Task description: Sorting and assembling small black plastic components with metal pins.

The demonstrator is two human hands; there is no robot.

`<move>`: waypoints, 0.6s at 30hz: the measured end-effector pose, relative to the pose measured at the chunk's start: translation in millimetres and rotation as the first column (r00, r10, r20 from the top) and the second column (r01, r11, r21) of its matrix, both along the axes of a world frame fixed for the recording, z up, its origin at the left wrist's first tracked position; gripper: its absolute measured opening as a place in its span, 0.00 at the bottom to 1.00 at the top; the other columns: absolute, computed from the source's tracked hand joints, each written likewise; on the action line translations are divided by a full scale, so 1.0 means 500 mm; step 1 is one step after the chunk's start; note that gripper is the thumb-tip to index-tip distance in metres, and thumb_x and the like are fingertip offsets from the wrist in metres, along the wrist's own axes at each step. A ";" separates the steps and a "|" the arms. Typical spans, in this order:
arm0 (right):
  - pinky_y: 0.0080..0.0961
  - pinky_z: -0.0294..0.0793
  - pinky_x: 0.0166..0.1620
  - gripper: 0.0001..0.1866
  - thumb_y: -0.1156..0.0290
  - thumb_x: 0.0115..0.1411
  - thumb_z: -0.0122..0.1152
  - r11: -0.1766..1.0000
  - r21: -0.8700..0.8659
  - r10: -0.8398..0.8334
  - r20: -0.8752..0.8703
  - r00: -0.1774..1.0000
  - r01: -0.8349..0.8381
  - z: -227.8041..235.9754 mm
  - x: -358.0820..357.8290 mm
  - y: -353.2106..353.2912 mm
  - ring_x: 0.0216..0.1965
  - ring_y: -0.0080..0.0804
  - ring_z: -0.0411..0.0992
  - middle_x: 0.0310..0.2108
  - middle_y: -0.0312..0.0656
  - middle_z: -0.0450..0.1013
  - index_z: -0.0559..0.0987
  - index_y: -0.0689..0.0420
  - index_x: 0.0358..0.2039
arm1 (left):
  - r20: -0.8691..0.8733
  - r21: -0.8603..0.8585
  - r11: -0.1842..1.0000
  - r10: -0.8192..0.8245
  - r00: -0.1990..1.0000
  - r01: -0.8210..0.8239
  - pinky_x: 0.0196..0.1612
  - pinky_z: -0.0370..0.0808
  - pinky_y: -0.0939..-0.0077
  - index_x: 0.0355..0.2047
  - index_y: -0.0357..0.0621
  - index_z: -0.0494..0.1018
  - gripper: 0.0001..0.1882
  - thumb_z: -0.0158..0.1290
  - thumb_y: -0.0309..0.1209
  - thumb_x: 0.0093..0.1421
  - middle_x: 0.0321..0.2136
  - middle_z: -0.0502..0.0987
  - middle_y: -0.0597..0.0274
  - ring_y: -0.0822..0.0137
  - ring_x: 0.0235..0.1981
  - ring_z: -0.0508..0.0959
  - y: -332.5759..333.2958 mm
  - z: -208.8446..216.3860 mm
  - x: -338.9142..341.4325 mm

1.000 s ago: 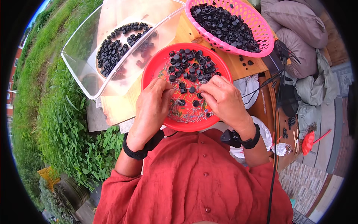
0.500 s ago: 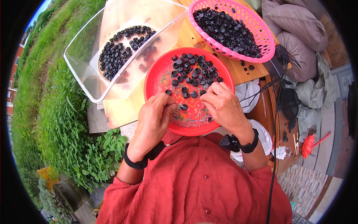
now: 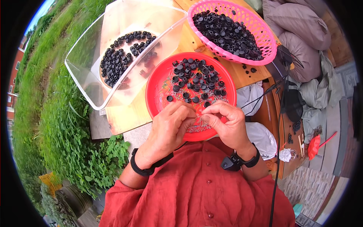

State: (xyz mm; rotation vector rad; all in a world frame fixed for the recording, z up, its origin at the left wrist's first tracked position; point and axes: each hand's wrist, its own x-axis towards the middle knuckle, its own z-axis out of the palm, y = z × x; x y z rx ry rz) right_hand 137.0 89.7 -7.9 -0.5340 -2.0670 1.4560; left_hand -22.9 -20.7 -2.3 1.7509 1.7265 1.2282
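A round red tray (image 3: 151, 90) rests at the table's near edge. Small black plastic caps (image 3: 196, 81) lie across its far half, and many thin metal screws or pins (image 3: 200, 128) are strewn nearest me. Over the near part of the tray, my left hand (image 3: 170, 126) and my right hand (image 3: 227, 126) meet fingertip to fingertip. Both have thumb and forefinger pinched together. Whatever sits between those fingertips is too small to make out.
Behind the tray on the right, a pink lattice basket (image 3: 270, 45) is heaped with black caps. A clear plastic bin (image 3: 85, 90) at the left holds more caps. Loose caps dot the wooden table (image 3: 126, 117). A black cable (image 3: 277, 181) hangs at my right.
My hands have come together over the tray's near part; before, they were apart, on either side. My right hand has moved down and inward from the caps.
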 end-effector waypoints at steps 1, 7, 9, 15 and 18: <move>0.22 0.70 0.27 0.03 0.79 0.54 0.64 0.991 0.084 -0.098 -0.019 0.995 0.099 -0.002 -0.001 0.015 0.24 0.24 0.71 0.25 0.39 0.73 0.79 0.62 0.30 | -0.004 0.002 1.000 -0.002 1.000 0.002 0.37 0.73 0.69 0.34 0.37 0.72 0.08 0.56 0.19 0.53 0.34 0.75 0.54 0.58 0.36 0.76 0.008 0.005 -0.005; 0.39 0.65 0.52 0.03 0.76 0.55 0.58 0.782 0.622 -0.029 0.093 0.995 -0.035 -0.019 -0.060 0.098 0.48 0.44 0.68 0.39 0.46 0.74 0.76 0.61 0.29 | -0.351 -0.153 0.968 0.137 0.926 -0.201 0.48 0.69 0.63 0.45 0.38 0.71 0.21 0.60 0.25 0.49 0.43 0.71 0.50 0.50 0.45 0.71 0.026 0.000 -0.029; 0.39 0.66 0.51 0.03 0.76 0.56 0.57 0.761 0.640 0.002 0.161 0.987 -0.106 -0.028 -0.077 0.098 0.47 0.45 0.68 0.39 0.46 0.74 0.75 0.61 0.30 | -0.359 -0.224 0.948 0.134 0.924 -0.225 0.47 0.70 0.63 0.45 0.38 0.71 0.22 0.61 0.26 0.49 0.41 0.71 0.50 0.50 0.44 0.72 0.017 0.007 -0.021; 0.28 0.73 0.40 0.04 0.81 0.58 0.55 0.879 0.453 0.105 0.122 0.987 -0.149 -0.014 -0.060 0.110 0.39 0.36 0.74 0.39 0.46 0.75 0.75 0.64 0.35 | -0.382 -0.248 0.922 0.190 0.904 -0.298 0.43 0.71 0.63 0.45 0.40 0.71 0.23 0.61 0.27 0.47 0.37 0.71 0.52 0.51 0.40 0.73 -0.002 -0.008 -0.022; 0.27 0.74 0.39 0.03 0.81 0.59 0.54 0.946 0.292 0.114 0.110 0.987 -0.142 -0.002 -0.039 0.092 0.37 0.36 0.75 0.38 0.47 0.76 0.74 0.64 0.34 | -0.342 -0.215 0.930 0.214 0.915 -0.297 0.41 0.71 0.63 0.45 0.41 0.72 0.22 0.61 0.27 0.47 0.35 0.71 0.52 0.51 0.39 0.73 0.007 -0.012 -0.025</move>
